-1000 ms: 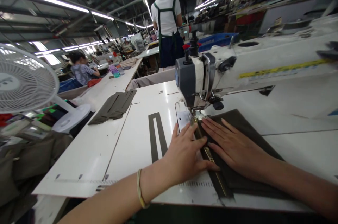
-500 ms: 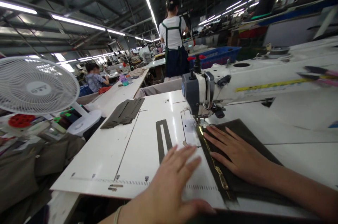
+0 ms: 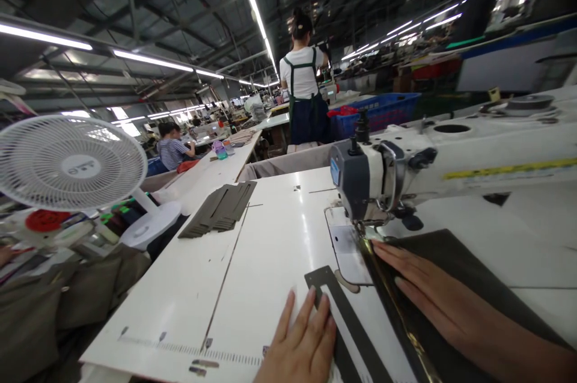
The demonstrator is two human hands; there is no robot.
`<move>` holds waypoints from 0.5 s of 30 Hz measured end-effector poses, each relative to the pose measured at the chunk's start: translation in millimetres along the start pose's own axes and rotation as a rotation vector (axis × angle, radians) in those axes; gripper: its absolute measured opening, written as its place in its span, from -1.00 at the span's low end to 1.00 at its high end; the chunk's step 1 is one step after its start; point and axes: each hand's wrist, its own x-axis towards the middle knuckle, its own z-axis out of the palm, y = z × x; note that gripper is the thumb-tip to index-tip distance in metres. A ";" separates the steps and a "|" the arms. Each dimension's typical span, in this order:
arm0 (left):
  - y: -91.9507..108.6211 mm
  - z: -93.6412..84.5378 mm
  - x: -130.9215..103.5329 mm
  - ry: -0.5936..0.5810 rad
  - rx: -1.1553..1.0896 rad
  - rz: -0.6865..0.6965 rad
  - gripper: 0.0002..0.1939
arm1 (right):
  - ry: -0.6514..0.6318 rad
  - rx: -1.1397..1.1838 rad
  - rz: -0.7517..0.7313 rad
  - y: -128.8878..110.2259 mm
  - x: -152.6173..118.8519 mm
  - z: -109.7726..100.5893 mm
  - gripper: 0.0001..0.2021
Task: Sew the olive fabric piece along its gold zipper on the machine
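Note:
My left hand (image 3: 301, 338) lies with fingers stretched out on the white sewing table, its fingertips at the left edge of a dark olive piece with a long slot (image 3: 336, 291). That slotted piece slants beside the fabric, its lower part running out of view. My right hand (image 3: 435, 293) rests flat on a dark olive fabric panel (image 3: 455, 251), fingers pointing at the needle area. Along the panel's left edge runs a gold-toothed zipper (image 3: 412, 341), its upper end under the presser foot of the sewing machine (image 3: 369, 184). The zipper's lower part is blurred.
A fanned stack of slotted pieces (image 3: 219, 208) lies at the table's back left. Beyond the left edge stand a white fan (image 3: 81, 166) and piled olive fabric (image 3: 31, 305). A co-worker (image 3: 305, 82) stands ahead near a blue crate (image 3: 383, 109); another person (image 3: 172, 145) sits farther left.
My left hand has come down onto the loose slotted piece, which has shifted right and turned to slant alongside the zipper. My right hand stays on the panel. The view has shifted slightly.

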 end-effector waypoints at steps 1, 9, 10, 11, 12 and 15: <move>0.5 0.7 2.1 0.009 -0.001 -0.014 -0.69 | 0.047 -0.026 0.001 2.5 -0.7 3.7 -0.54; 7.6 -5.1 7.8 0.184 -0.133 -0.047 -0.70 | 0.130 -0.156 -0.010 15.1 -2.9 11.0 -0.60; 6.1 -7.4 9.2 0.179 -0.175 -0.063 -0.70 | 0.129 -0.179 -0.033 15.6 -2.5 8.9 -0.60; 4.2 -9.7 10.9 0.160 -0.212 -0.075 -0.70 | 0.134 -0.195 -0.050 15.5 -2.2 6.5 -0.60; 2.0 -11.9 12.7 0.141 -0.239 -0.086 -0.69 | 0.139 -0.206 -0.055 14.8 -2.0 4.1 -0.60; -5.2 -16.2 18.2 0.175 -0.262 -0.120 -0.69 | 0.159 -0.224 -0.050 8.1 -2.7 -3.1 -0.62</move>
